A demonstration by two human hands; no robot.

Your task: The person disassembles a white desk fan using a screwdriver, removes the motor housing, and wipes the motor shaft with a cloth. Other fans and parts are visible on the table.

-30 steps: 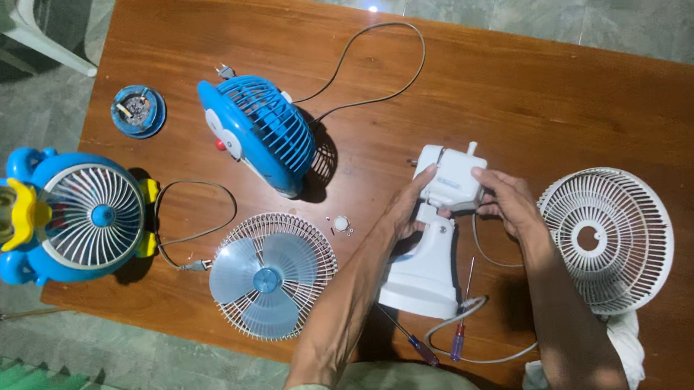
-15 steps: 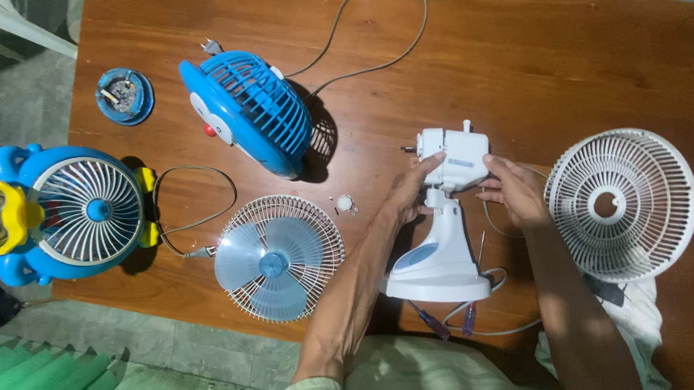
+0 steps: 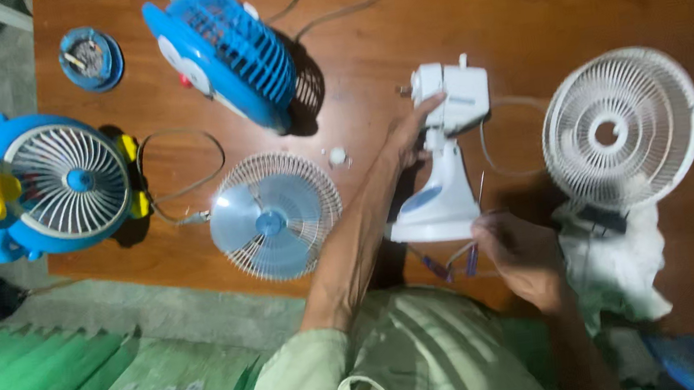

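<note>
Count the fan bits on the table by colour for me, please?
Blue fans: 2 — blue cartoon fan, blue caged fan
Blue round part: 1 — round part
White fan body: 1 — fan body
White grilles: 2 — bladed grille, empty grille
Total: 6
</note>
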